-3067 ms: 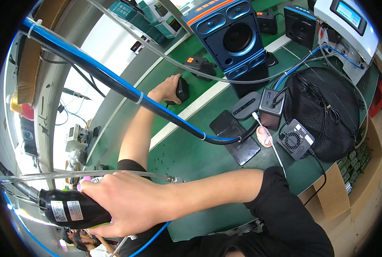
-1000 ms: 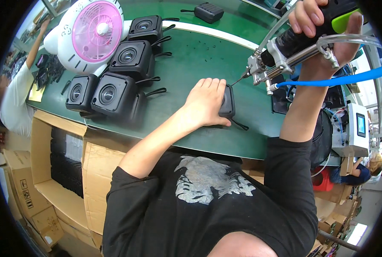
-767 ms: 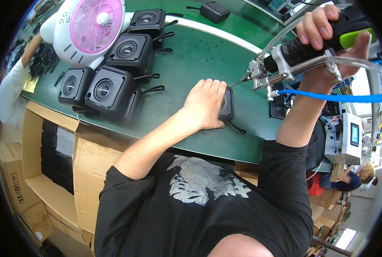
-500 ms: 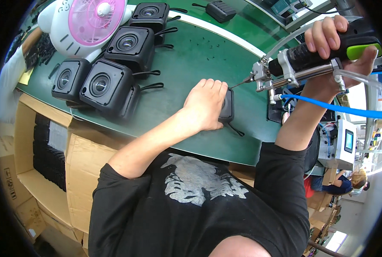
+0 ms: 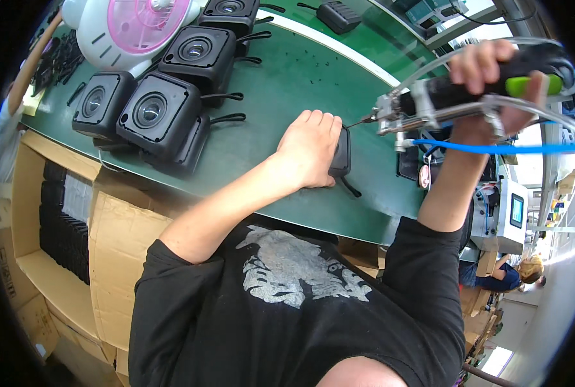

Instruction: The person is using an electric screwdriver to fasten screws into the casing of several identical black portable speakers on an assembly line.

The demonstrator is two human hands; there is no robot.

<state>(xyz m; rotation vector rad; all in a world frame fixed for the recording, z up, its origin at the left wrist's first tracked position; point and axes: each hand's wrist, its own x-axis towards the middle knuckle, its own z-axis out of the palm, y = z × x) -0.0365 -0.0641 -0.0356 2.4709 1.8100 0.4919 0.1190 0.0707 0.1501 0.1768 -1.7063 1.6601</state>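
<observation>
A black box-shaped speaker [image 5: 343,155] stands on the green tabletop, its wrist strap lying toward me. My left hand [image 5: 309,145] is wrapped over it, hiding much of it. On the right, my right hand [image 5: 477,64] grips the black handle of a powered screwdriver [image 5: 429,97] with a metal nose and a green lever. The thin bit of the screwdriver points left and reaches the speaker's far corner, beside my left fingertips. Whether it touches a screw is too small to tell.
Several finished-looking black speakers [image 5: 151,111] stand grouped at the left, by a white and pink fan [image 5: 147,29]. An open cardboard box [image 5: 123,264] holds black items below the table edge. A blue hose [image 5: 494,148] hangs from the screwdriver. Another speaker [image 5: 338,17] lies beyond the white strip.
My right hand and the screwdriver have shifted slightly left, and the hand is lower and blurred. My left hand stays on the speaker. The whole view has moved a little.
</observation>
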